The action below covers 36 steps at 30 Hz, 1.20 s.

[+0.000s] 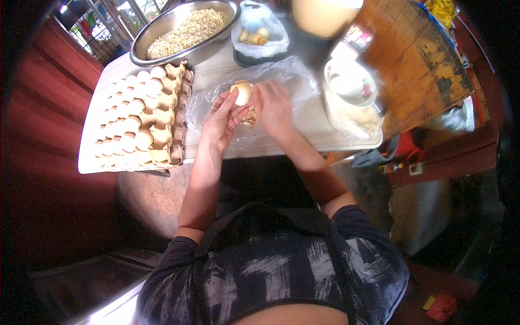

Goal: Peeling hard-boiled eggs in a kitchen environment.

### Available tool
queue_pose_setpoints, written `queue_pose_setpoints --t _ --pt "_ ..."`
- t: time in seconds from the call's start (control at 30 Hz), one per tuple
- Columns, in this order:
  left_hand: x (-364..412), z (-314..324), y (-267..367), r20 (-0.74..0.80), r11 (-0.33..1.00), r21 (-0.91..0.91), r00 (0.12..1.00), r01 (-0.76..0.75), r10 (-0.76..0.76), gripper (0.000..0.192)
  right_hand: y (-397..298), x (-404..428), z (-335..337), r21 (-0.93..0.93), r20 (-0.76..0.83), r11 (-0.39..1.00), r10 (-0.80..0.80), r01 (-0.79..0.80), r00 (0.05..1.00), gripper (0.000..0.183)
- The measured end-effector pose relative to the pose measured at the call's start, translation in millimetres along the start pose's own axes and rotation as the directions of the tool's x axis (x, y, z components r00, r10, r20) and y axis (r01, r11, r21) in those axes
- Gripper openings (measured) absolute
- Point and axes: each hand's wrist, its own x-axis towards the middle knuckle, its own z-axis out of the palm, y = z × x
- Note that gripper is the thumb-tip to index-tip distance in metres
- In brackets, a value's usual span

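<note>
An egg point(243, 94), with a piece of brown shell at its top, is held between the thumb and fingers of my left hand point(222, 117). My right hand point(274, 106) is at the egg's right side, its fingers bent; whether they pinch a bit of shell is hidden. Broken eggshell pieces point(249, 118) lie just below the hands on a clear plastic sheet or bag point(302, 77). To the left, a stack of cardboard egg trays point(162, 136) holds several eggs. Behind my hands, a white plastic bag point(260, 47) contains several eggs, some pale and some tan.
A steel basin point(140, 57) of sprouts or similar pale strands stands at the back left. At the right are a flowered white bowl point(352, 87) on a plastic bag, a phone-like item point(357, 39), a large tan container point(325, 18) and a worn wooden table point(400, 61).
</note>
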Motion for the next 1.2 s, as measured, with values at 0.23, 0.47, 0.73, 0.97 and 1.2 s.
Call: queue_pose_setpoints --t 0.23,0.47,0.73,0.97,1.2 --pt "1 2 1 -0.011 1.0 0.005 1.0 0.015 -0.015 0.028 3 1 -1 0.05 -0.029 0.998 0.038 -0.037 0.999 0.008" --pt "1 3 3 -0.011 1.0 0.011 1.0 0.016 -0.016 0.027 3 2 -3 0.051 -0.014 0.999 -0.003 0.004 1.0 0.009" --pt "3 0 2 -0.091 0.984 0.178 0.995 -0.029 0.046 0.025 1 -2 -1 0.005 0.022 0.999 -0.04 0.04 0.999 0.01" --pt "-3 -2 9 -0.109 0.99 0.143 0.994 -0.005 0.021 0.028 13 0 -3 0.003 -0.018 1.0 0.01 -0.01 1.0 0.008" --pt "-3 -10 17 0.009 0.994 0.107 1.0 0.012 -0.013 0.04 17 3 -9 0.036 -0.006 0.998 0.055 -0.055 0.998 0.008"
